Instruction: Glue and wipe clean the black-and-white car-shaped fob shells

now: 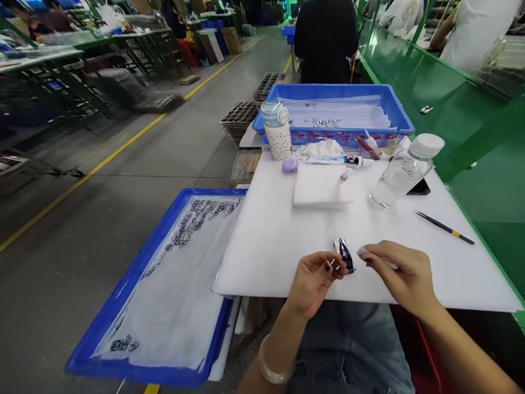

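Note:
Over the near edge of the white tabletop, my left hand [312,282] is closed in a pinch around a small dark shiny piece [335,264]. Just beyond those fingertips lies a glossy black-and-silver part [343,253], partly hidden by the hand. To its right, my right hand [404,273] pinches a small white wad [361,251], which looks like cloth or tissue; its exact kind is unclear. The two hands are apart. Black tweezers [445,227] with a yellow band lie farther right on the table.
A white pad [322,185], marker [334,160], dotted cup [279,134] and clear bottle [404,172] stand or lie beyond the hands. Behind them is a blue tray [328,90]. Another blue-rimmed tray [135,369] with several dark rings sits lower left. A person [326,41] sits ahead.

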The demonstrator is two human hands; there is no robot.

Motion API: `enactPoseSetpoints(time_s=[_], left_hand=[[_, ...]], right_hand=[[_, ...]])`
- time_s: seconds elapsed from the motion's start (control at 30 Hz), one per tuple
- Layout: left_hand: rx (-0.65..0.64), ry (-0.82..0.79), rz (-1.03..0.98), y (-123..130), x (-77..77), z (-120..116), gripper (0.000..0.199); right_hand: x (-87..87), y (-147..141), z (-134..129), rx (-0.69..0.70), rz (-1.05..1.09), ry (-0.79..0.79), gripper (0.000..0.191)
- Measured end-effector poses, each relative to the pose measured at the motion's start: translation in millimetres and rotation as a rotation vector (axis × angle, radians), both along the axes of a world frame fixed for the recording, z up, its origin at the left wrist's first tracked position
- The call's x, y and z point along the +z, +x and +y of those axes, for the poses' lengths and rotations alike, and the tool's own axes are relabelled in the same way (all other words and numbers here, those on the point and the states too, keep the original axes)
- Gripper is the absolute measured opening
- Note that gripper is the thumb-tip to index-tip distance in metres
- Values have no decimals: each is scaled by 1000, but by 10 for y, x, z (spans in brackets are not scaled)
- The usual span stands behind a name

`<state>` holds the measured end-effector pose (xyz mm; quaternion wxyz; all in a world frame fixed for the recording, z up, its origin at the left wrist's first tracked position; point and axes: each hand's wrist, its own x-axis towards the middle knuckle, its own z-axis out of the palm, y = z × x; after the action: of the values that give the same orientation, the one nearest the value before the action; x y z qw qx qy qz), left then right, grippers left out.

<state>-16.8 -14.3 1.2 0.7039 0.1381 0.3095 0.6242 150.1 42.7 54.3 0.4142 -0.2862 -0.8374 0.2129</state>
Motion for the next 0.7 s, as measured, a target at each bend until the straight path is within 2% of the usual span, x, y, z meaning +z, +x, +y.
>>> enactPoseSetpoints(time_s=[0.1,0.27,0.33,0.4,0.47,0.6,0.7], left_hand=[[-8,-9,-24,-22,15,0,33],[61,-83,20,-10,21,7,35],[38,-68,19,-7,19,5,34],[4,-45,-4,-6,21,5,33],[-2,-43,-20,-7,29,6,31],[62,-88,3,-8,48,3,31],[46,-59,12,-2,45,-6,29]], right_hand=[[-136,-180,-90,-2,25,134,16],[-78,-204,-136,35,-102,358,16],[-34,-155,-156,10,-128,375,19],[-16,-142,-170,-90,-132,381,21],[-28,-179,-179,-131,-126,377,19],[-11,-220,-186,8,-171,331,13],[115,-79,-168,7,-210,252,10]])
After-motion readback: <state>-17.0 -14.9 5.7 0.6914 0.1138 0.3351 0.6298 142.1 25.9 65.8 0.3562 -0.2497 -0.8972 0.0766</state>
